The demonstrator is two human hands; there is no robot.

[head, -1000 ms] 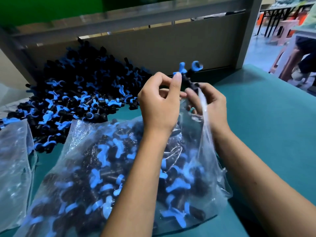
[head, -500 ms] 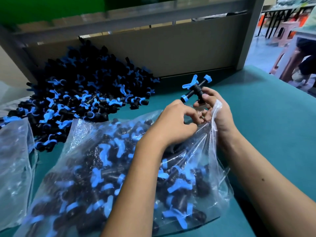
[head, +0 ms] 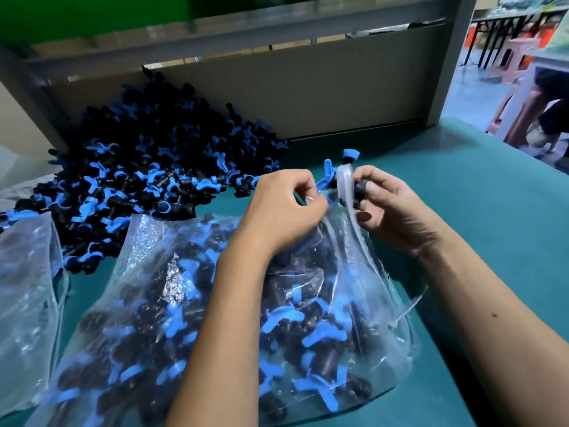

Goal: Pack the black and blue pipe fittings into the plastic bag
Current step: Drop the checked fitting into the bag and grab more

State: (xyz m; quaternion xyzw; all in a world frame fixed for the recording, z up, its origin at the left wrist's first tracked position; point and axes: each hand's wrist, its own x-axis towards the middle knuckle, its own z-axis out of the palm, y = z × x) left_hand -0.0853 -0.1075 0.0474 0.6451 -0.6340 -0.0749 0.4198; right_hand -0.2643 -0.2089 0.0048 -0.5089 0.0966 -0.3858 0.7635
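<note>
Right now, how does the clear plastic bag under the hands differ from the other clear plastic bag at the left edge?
The clear plastic bag under the hands bulges with black and blue pipe fittings; the clear plastic bag at the left edge looks flatter, its contents unclear. The first has its mouth pinched by the left hand and right hand; the second lies untouched. Both are transparent and rest on the teal table.

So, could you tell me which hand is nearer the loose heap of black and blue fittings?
Left. The left hand is just right of the loose heap of black and blue fittings; the right hand is farther right.
</note>
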